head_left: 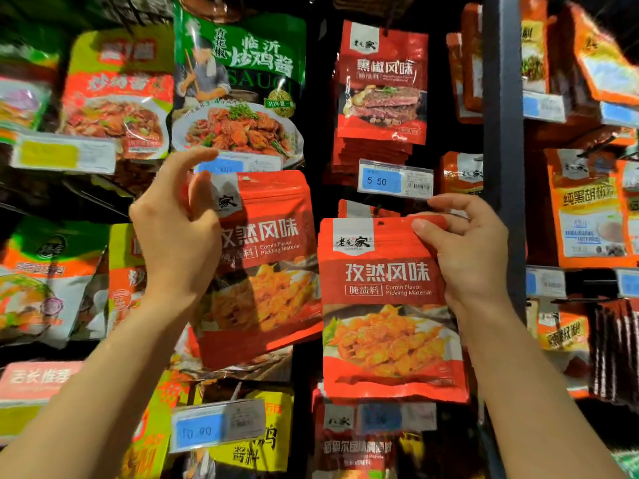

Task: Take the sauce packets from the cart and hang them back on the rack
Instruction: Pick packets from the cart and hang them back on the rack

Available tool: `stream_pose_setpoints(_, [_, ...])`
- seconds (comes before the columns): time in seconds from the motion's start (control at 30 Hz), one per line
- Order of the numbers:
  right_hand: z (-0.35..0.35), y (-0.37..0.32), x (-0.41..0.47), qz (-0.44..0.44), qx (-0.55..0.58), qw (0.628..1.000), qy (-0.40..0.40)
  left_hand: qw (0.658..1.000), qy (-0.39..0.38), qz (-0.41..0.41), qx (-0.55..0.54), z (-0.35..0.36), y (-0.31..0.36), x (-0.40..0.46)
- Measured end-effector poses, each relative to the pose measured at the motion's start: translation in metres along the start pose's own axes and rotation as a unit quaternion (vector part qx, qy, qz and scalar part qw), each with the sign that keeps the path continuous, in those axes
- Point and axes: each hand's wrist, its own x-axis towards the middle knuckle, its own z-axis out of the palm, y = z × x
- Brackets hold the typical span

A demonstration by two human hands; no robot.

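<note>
Red foil showed on two cumin packets: the left hand (174, 219) pinched the left packet (262, 264) by its top corner, while the right hand (466, 247) gripped the right packet (387, 305) near its hang hole, both before the rack (503, 133). Threading should go best by levelling that hole with the peg, hidden here, one packet at a time.

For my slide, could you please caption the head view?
Left hand and right hand each hold a red packet at the rack.

Head camera faces forward, close to the rack (503, 133) of hanging packets.
</note>
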Motion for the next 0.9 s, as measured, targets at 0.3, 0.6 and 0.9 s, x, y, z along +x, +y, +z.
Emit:
stream_pose_setpoints(0.3, [0.011, 0.015, 0.016, 0.039, 0.043, 0.998, 0.033, 0.997, -0.071, 0.014, 0.033, -0.014, -0.001, 0.004])
stream_pose_setpoints(0.6, [0.011, 0.023, 0.028, 0.047, 0.073, 0.996, 0.030, 0.988, -0.145, 0.032, 0.027, 0.007, 0.000, -0.011])
stream_pose_setpoints(0.9, [0.013, 0.026, 0.034, 0.048, 0.080, 0.994, 0.052, 0.987, -0.156, 0.024, 0.023, 0.025, -0.005, -0.024])
